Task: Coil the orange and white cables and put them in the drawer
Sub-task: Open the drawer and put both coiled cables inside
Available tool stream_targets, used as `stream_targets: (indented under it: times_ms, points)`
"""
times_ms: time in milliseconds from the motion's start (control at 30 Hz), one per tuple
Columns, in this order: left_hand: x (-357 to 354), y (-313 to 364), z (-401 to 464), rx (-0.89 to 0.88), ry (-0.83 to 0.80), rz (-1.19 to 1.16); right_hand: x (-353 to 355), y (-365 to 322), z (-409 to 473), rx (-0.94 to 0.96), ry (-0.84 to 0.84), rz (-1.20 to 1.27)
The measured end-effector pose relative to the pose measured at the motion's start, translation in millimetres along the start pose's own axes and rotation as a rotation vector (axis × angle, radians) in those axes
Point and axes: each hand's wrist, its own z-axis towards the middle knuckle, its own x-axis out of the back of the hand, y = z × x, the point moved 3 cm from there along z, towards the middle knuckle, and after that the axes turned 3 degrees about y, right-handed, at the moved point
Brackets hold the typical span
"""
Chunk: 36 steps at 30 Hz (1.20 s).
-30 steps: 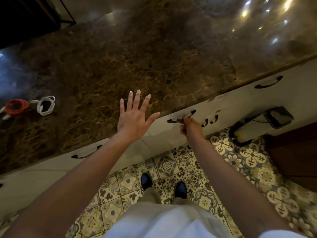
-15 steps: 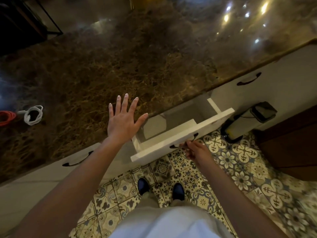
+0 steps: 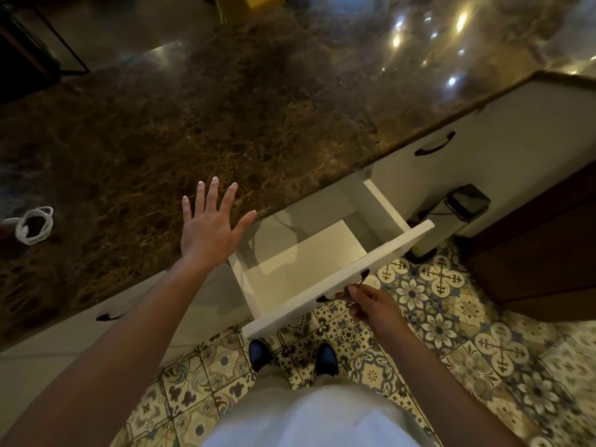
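Right hand [image 3: 371, 306] grips the open white drawer's [image 3: 322, 253] handle; left hand [image 3: 209, 227] spreads flat over the marble counter [image 3: 258, 108]; coiled white cable [image 3: 34, 224] lies far left.

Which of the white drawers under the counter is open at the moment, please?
The middle drawer, whose handle the right hand grips, is pulled out and looks empty. The left drawer and right drawer sit flush and closed.

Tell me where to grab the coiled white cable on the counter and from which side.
Pinch the white cable across the bundled loops on its right side, coming from above with the open left hand, probably. It lies flat on the countertop as a small ring, and its plug end pokes out leftward, so that side is looser.
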Motion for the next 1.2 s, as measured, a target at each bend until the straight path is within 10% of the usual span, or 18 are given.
stream_targets:
  times_ms: [167, 333, 633, 900, 1200]
  points:
    - [1.3, 0.4, -0.5, -0.009, 0.000, -0.008, -1.1, -8.2, -7.0, 0.003, 0.104, -0.121]
    - [13.4, -2.4, -5.5, 0.034, 0.150, -0.318, -2.4, -59.4, -50.7, 0.405, 0.404, -0.237]
    - [43.9, -66.0, -77.6, 0.204, 0.413, -0.596, -116.3, -136.4, -48.1, 0.910, 0.069, -0.625]
    - [69.5, -213.9, -141.8, 0.542, 0.594, -0.633, -267.6, -139.6, -34.8, 0.857, -0.303, -0.946]
    - [76.4, -372.3, -151.9, 0.723, 0.600, -0.653, -437.2, -125.3, -26.4, 0.875, -0.340, -1.067]
